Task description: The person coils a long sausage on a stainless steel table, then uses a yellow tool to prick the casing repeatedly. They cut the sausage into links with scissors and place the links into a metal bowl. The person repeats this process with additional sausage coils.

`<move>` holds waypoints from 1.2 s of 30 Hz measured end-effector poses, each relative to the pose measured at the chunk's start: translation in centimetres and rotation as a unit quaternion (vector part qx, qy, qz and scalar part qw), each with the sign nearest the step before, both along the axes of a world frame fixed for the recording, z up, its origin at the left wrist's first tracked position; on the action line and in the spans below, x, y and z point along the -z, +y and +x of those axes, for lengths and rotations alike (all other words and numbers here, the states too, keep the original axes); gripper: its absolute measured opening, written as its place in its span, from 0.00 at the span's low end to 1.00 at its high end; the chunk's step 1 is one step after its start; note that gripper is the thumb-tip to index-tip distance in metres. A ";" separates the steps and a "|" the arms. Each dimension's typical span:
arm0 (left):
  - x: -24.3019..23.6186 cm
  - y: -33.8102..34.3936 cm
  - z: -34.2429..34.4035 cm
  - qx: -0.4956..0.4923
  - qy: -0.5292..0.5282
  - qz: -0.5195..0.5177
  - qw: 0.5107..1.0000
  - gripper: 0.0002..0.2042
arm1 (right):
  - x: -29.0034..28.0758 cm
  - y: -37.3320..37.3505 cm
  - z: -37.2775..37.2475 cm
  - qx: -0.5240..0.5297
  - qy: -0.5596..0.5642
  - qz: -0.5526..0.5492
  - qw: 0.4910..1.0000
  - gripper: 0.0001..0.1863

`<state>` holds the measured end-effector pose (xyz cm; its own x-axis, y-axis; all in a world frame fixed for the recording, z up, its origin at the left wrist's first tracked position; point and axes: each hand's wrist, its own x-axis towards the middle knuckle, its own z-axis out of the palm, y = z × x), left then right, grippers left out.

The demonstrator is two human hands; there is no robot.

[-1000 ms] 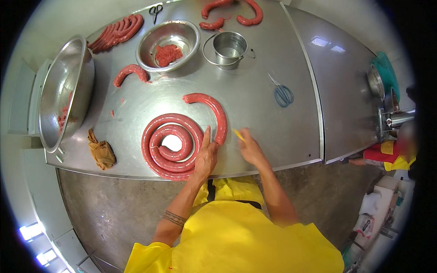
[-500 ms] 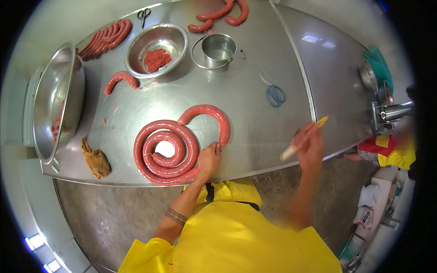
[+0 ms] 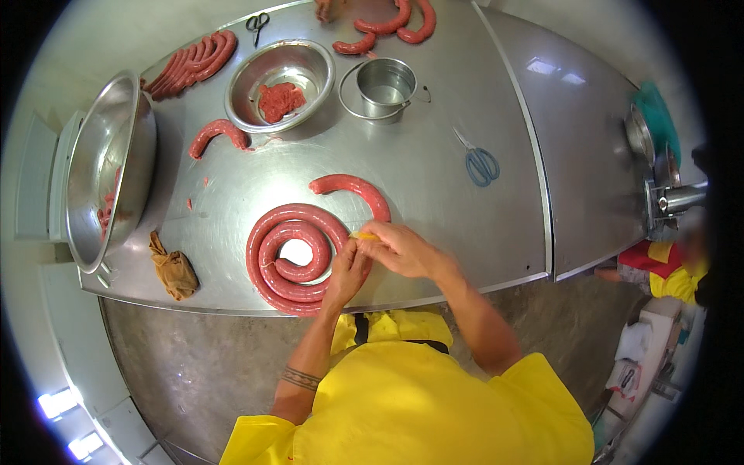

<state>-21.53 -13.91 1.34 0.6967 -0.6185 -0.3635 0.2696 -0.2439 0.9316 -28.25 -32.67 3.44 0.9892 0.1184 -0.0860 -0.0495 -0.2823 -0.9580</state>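
A coil of raw red sausage [image 3: 294, 228] is lying flat on a steel surface [image 3: 449, 225], close to the edge where a person in yellow is standing. The left hand [image 3: 349, 271] is resting against the coil's right side, while the right hand [image 3: 399, 248] is coming across from farther right, so that the two are touching, fingertips gathered together. The right hand's fingers are pinching a small yellow item [image 3: 363, 235]; the left hand's fingers are bunching beneath it, though whether they are gripping any casing is not showing. A curved sausage length [image 3: 364, 188] is arching above and to the right of the coil, its lower end disappearing behind the hands, which are hiding any join. The step in hand is seemingly close fingertip work with the yellow item at that hidden spot; the next move is probably calling for a steady left hand and gentle pressure, since the casing is looking taut. Beyond the coil, a bowl [image 3: 314, 74] is holding ground meat [image 3: 280, 101], blue-handled scissors [image 3: 481, 166] are lying far to its right, and a brown cloth [image 3: 174, 271] is sitting crumpled to its left.
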 end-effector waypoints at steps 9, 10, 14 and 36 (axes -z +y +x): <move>-1.8 0.0 -1.6 0.160 -0.154 0.018 0.975 0.09 | -9.2 -10.1 0.6 0.348 -0.066 0.524 0.774 0.13; -1.7 -0.1 -1.5 0.169 -0.181 0.021 0.969 0.08 | -8.5 -9.1 0.1 0.362 0.011 0.553 0.750 0.12; -0.7 1.1 -1.0 0.212 -0.228 0.082 0.947 0.08 | -5.6 -5.6 -1.8 0.379 0.250 0.637 0.624 0.08; 4.2 17.5 5.9 -0.334 0.133 0.050 0.932 0.20 | 5.7 0.1 -0.1 0.274 0.181 -0.158 0.931 0.28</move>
